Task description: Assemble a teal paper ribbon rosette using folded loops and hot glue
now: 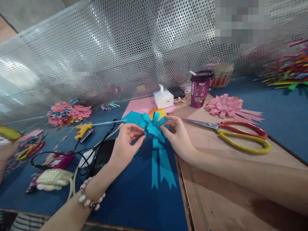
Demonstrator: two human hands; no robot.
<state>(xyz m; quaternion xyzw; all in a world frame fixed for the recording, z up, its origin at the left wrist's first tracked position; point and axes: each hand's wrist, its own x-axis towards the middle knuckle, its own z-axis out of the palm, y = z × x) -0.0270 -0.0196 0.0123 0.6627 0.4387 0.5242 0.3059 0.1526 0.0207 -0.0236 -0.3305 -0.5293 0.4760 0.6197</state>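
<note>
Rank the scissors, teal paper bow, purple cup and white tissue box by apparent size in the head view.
1. scissors, longest span.
2. teal paper bow, tails included; it is nearest the camera, so its rank against the scissors is unsure.
3. purple cup.
4. white tissue box, only slightly smaller than the cup.

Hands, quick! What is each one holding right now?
Left hand: closed, pinching the teal paper bow.
Right hand: closed, pinching the same bow, other side.
</note>
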